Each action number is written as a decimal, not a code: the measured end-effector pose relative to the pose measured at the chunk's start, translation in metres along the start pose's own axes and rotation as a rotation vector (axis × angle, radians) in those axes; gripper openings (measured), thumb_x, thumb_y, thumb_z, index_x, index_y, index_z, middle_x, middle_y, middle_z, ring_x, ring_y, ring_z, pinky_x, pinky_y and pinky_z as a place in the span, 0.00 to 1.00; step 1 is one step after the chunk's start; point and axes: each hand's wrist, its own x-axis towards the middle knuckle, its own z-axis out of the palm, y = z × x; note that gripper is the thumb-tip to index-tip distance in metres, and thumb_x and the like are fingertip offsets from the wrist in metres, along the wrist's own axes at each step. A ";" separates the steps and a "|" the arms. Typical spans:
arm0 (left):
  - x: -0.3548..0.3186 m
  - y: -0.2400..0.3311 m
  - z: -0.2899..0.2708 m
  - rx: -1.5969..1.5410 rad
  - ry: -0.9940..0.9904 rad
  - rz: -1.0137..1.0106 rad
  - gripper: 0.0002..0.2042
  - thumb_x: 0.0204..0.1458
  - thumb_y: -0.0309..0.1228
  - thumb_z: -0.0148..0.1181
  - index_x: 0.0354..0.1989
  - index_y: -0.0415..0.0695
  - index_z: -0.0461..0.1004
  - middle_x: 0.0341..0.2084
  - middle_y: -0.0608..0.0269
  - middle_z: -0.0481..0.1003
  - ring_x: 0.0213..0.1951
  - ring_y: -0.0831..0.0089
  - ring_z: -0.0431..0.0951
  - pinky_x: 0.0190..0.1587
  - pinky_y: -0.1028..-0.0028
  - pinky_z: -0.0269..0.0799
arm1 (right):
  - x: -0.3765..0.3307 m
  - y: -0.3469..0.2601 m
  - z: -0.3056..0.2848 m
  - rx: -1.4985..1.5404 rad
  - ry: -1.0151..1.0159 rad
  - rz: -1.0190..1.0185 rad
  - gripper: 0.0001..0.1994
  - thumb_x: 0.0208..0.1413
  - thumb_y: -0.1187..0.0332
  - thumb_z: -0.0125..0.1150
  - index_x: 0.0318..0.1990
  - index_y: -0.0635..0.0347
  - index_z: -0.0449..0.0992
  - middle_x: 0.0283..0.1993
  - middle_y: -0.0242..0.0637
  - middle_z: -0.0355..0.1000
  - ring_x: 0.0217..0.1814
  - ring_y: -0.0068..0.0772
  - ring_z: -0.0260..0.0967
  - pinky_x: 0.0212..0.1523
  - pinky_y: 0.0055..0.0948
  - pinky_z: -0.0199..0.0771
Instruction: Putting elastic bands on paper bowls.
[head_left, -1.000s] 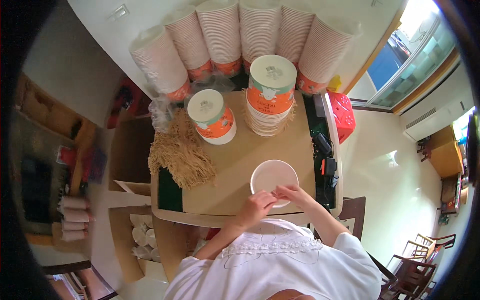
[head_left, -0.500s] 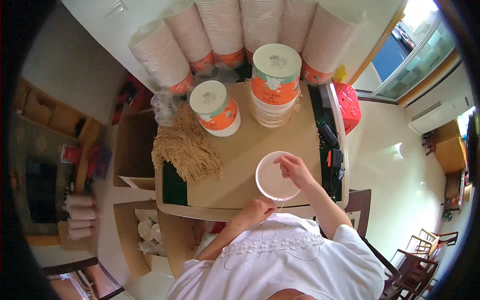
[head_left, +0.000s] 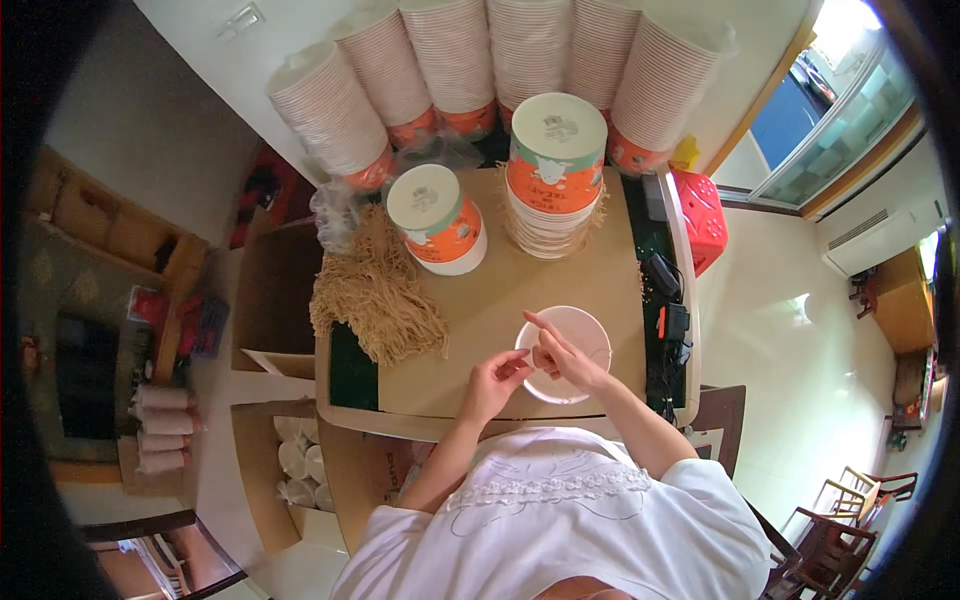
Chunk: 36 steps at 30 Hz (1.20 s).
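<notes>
A white paper bucket (head_left: 582,323) stands open end up near the table's front edge. My left hand (head_left: 492,387) is closed in a pinch at its left rim; the cord between the fingertips is barely visible. My right hand (head_left: 566,362) reaches over the bucket's mouth, index finger stretched out, other fingers curled; what they hold is hidden. Part of a thin tan cord (head_left: 603,352) shows by the bucket's right inner wall. Left of the bucket lies a heap of tan cords (head_left: 385,300).
An upside-down orange-and-white bucket (head_left: 445,240) and a taller nested bucket stack (head_left: 556,185) stand behind. Tall wrapped bucket stacks (head_left: 450,70) line the wall. A black adapter with cables (head_left: 675,322) lies at the right edge. A red stool (head_left: 697,220) is beyond it.
My left hand has moved up from the front edge to the bucket's left rim. My right hand has shifted down and left, its index finger now extended. The cord no longer stretches visibly between them.
</notes>
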 end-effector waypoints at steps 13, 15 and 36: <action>0.016 -0.019 0.012 -0.073 0.164 -0.079 0.03 0.48 0.26 0.57 0.28 0.39 0.74 0.18 0.73 0.70 0.19 0.87 0.65 0.20 0.86 0.58 | 0.002 0.016 0.003 0.041 0.151 -0.044 0.14 0.59 0.62 0.42 0.49 0.57 0.63 0.27 0.26 0.61 0.27 0.14 0.57 0.27 0.16 0.60; 0.017 -0.018 0.013 -0.150 0.169 -0.090 0.04 0.49 0.26 0.56 0.26 0.40 0.72 0.17 0.73 0.69 0.17 0.87 0.63 0.17 0.85 0.56 | 0.005 0.031 0.001 -0.084 0.194 -0.179 0.10 0.57 0.67 0.45 0.44 0.59 0.64 0.25 0.24 0.59 0.26 0.12 0.54 0.25 0.15 0.57; 0.028 -0.050 -0.016 0.139 0.271 -0.007 0.06 0.51 0.28 0.52 0.27 0.39 0.72 0.20 0.65 0.72 0.21 0.80 0.70 0.25 0.79 0.66 | 0.015 0.033 0.013 -0.469 0.483 -0.349 0.04 0.46 0.73 0.59 0.28 0.63 0.72 0.18 0.32 0.65 0.20 0.15 0.58 0.21 0.20 0.60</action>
